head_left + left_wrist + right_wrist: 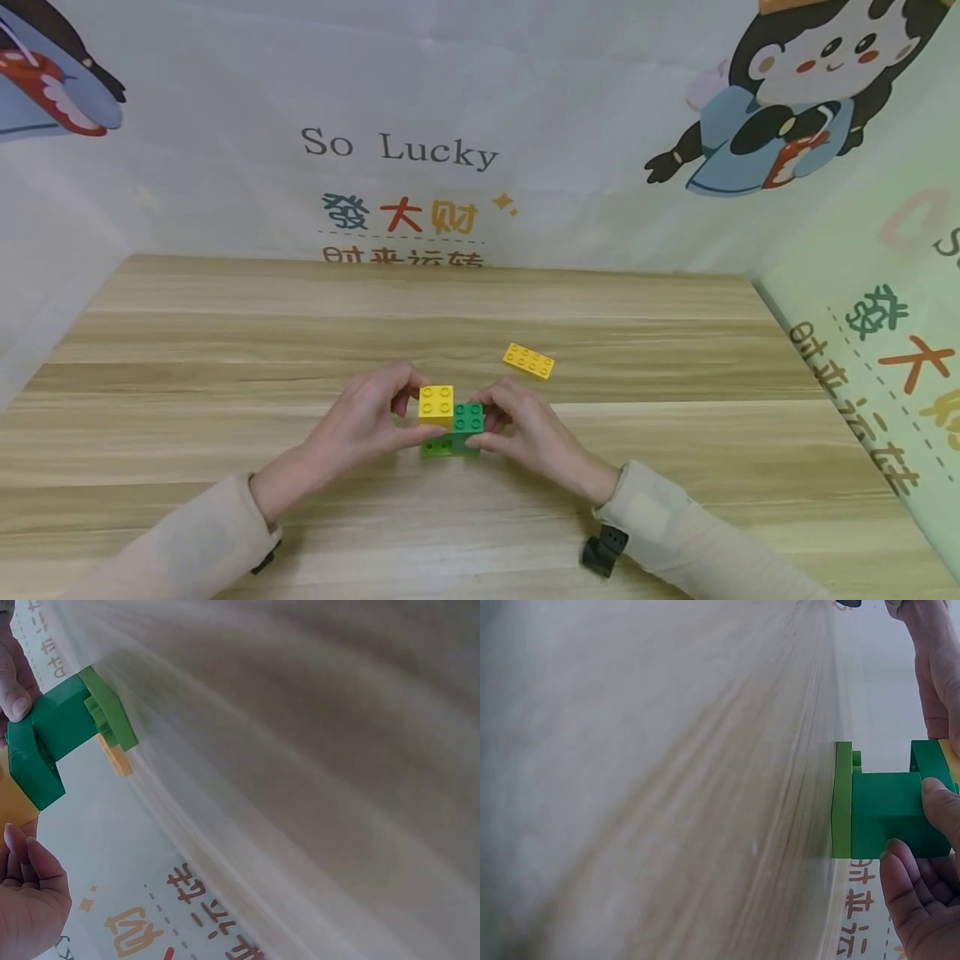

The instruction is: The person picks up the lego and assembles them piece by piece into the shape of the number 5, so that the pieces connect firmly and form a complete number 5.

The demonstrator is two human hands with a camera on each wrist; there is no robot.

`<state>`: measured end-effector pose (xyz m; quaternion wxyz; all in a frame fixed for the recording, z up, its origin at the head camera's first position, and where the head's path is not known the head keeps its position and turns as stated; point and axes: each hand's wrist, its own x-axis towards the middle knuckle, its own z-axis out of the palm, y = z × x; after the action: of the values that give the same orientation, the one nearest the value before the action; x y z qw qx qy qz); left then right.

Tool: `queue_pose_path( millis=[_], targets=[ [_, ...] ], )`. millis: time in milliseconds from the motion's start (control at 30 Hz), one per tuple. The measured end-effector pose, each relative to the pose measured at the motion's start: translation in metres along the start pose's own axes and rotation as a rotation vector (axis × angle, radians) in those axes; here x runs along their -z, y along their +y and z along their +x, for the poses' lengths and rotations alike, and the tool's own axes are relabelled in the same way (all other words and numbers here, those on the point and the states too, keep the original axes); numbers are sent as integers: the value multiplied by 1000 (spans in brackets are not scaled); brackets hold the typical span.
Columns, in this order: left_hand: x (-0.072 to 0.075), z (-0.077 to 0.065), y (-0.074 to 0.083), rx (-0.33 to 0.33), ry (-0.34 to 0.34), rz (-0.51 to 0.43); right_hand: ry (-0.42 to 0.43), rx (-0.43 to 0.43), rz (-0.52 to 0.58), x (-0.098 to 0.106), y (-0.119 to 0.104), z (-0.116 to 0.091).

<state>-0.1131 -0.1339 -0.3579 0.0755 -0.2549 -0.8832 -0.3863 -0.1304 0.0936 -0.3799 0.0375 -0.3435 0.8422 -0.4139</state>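
Note:
A small stack of toy building bricks stands on the table between the hands. At its base is a light green plate (437, 447), also visible as the thin layer (841, 801) in the right wrist view. Dark green bricks (468, 417) rise from the plate's right side, the upper one overhanging to the left. A yellow brick (436, 402) sits at the top left, next to bare green studs. My left hand (367, 417) pinches the yellow brick between thumb and fingers. My right hand (534, 435) grips the dark green brick (64, 716) from the right.
A flat yellow plate (528, 361) lies studs up behind the right hand. The wooden table (225, 333) ends at a printed cloth (562, 183) at the back and right. A black strap piece (604, 550) hangs under the right sleeve.

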Motion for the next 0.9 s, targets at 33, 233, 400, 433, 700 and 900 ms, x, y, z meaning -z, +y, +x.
queue_pose_path(
  millis=[33, 233, 400, 433, 700, 900],
  targets=[
    [-1, 0, 0, -4, 7, -5, 1, -2, 1, 0, 0, 0],
    [-6, -4, -4, 19, 36, -72, 6, -5, 5, -1, 1, -1],
    [-9, -7, -6, 91, 47, -133, 2, -3, 13, -2, 2, -1],
    [-10, -8, -6, 104, 46, -142, 1, -5, 13, -2, 2, -1],
    [-11, -8, -5, 134, 48, -174, 8, -20, 10, -2, 2, -1],
    [-11, -7, -4, 141, 49, -170, 10, -9, 11, -1, 2, 0]
  ],
)
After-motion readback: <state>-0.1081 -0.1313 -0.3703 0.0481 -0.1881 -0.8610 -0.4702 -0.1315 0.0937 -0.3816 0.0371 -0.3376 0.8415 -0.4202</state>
